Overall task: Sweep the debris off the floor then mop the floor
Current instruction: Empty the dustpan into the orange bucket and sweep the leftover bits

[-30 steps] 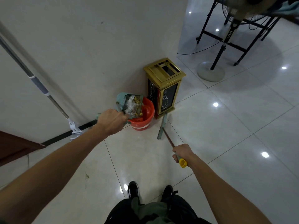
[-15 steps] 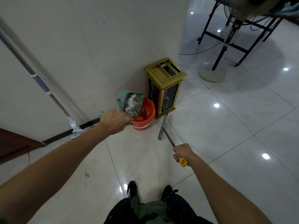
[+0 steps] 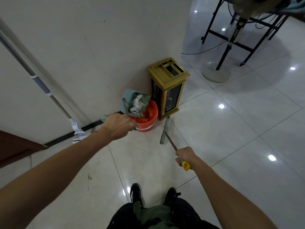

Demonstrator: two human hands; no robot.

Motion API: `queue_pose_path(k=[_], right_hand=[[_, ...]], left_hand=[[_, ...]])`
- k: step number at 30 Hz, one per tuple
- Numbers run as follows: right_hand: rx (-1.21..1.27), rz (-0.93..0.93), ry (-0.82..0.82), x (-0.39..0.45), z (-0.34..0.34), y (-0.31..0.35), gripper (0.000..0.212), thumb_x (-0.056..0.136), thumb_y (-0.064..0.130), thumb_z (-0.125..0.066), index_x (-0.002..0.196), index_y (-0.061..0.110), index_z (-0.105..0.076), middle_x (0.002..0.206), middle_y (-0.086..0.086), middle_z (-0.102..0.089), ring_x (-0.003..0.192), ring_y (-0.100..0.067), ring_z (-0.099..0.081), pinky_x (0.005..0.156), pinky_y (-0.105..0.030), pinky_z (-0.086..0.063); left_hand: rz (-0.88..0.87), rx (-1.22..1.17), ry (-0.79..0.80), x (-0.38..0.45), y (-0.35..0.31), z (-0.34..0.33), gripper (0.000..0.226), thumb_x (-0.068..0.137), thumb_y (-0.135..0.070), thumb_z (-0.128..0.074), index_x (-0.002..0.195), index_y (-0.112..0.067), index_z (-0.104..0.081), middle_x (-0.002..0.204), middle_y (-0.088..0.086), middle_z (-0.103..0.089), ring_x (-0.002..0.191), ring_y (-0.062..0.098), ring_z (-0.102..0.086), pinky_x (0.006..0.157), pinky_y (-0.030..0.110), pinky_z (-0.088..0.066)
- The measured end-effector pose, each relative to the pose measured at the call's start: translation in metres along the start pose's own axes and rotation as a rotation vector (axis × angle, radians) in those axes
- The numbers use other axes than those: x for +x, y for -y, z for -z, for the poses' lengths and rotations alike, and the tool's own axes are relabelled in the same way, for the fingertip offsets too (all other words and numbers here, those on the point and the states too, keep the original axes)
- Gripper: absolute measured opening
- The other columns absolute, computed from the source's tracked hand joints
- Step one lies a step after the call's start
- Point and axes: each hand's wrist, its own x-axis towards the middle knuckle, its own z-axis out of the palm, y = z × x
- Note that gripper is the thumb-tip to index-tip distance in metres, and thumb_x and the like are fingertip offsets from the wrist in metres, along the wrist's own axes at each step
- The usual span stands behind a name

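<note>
My left hand (image 3: 118, 125) grips the handle of a pale green dustpan (image 3: 128, 100), tilted over an orange bucket (image 3: 149, 119) by the wall. Crumpled debris (image 3: 137, 104) lies in the pan, some at its lower lip above the bucket. My right hand (image 3: 184, 156) grips the yellow-capped end of a broom handle. The broom (image 3: 165, 130) has its thin green head resting on the tiles right of the bucket. A mop (image 3: 41, 86) leans against the wall at left, its white head on the floor.
A gold and black bin (image 3: 168, 88) stands just right of the bucket. A standing fan's round base (image 3: 216, 71) and black table legs (image 3: 242, 47) with a cable fill the far right. Brown wood (image 3: 14, 146) juts in at left. My shoes (image 3: 137, 192) are below.
The dustpan has tipped steeper over the bucket and the debris has slid down toward its lip. My right hand and the broom have stayed nearly still.
</note>
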Motion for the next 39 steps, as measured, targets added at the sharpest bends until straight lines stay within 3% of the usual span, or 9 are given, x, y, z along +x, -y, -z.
queue_pose_path(k=[13,20,39], right_hand=[[-0.017,0.024,0.007,0.005,0.012,-0.012,0.022,0.089,-0.003,-0.055,0.109,-0.013,-0.054,0.102,-0.028,-0.059,0.041,-0.022,-0.057,0.042,-0.026,-0.047],[-0.018,0.017,0.011,0.007,0.018,-0.014,0.021,0.09,-0.004,-0.055,0.108,-0.013,-0.054,0.096,-0.029,-0.06,0.045,-0.024,-0.057,0.042,-0.026,-0.047],[-0.037,0.06,0.049,0.013,0.028,-0.009,0.018,0.089,-0.004,-0.055,0.105,-0.011,-0.053,0.104,-0.031,-0.058,0.045,-0.024,-0.057,0.044,-0.028,-0.046]], left_hand=[[-0.052,0.063,0.064,0.001,-0.022,0.012,0.022,0.103,-0.018,-0.053,0.123,-0.019,-0.062,0.11,0.001,-0.068,0.097,0.019,-0.067,0.062,0.027,-0.041],[-0.096,0.121,0.06,0.003,-0.027,0.022,0.019,0.103,-0.017,-0.052,0.12,-0.016,-0.062,0.107,0.001,-0.07,0.095,0.021,-0.07,0.061,0.027,-0.041],[-0.157,0.225,0.086,0.009,-0.038,0.035,0.016,0.103,-0.016,-0.052,0.114,-0.014,-0.063,0.107,0.001,-0.07,0.097,0.026,-0.071,0.064,0.034,-0.045]])
